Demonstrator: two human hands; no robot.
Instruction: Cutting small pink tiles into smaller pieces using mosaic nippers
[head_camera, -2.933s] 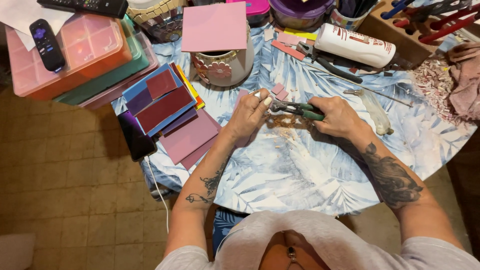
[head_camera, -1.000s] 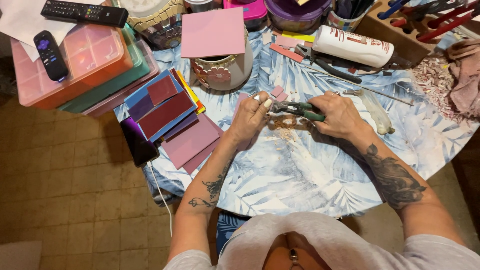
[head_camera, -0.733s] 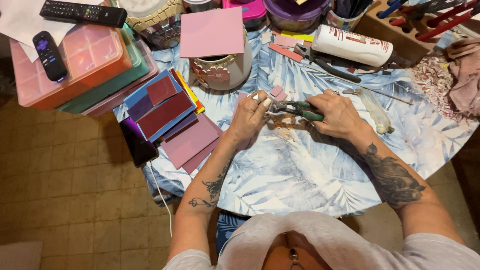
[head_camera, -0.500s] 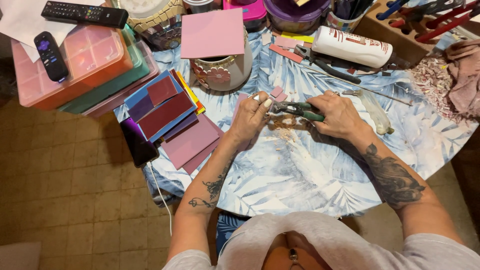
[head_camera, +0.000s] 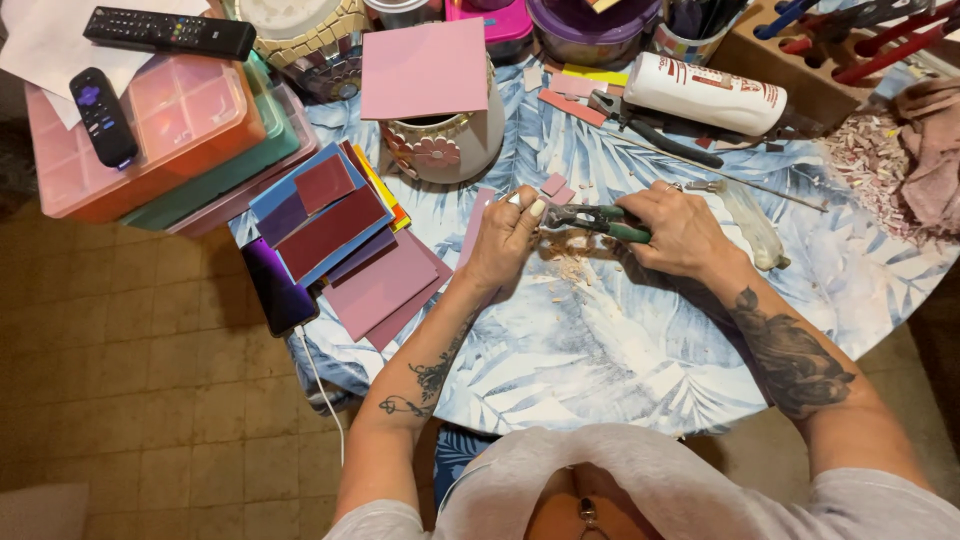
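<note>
My right hand (head_camera: 680, 228) grips green-handled nippers (head_camera: 598, 220), whose jaws point left toward my left hand (head_camera: 508, 238). The left hand's fingers pinch a small pale tile piece (head_camera: 540, 206) right at the jaws. Both hands hover over a little heap of tile crumbs (head_camera: 568, 262) on the leaf-patterned round table (head_camera: 600, 350). Two small pink tile bits (head_camera: 556, 188) lie just beyond the nippers.
A stack of pink, maroon and blue tiles (head_camera: 345, 235) lies left of my hands beside a dark phone (head_camera: 275, 285). A pot covered by a pink sheet (head_camera: 435, 100), a white glue bottle (head_camera: 705, 92), black pliers (head_camera: 650, 125), plastic boxes with two remotes (head_camera: 150, 110) and a pile of tile chips (head_camera: 880, 165) ring the table.
Both hands have held nearly still at the same spot; the left hand's fingers have only shifted slightly at the nipper jaws.
</note>
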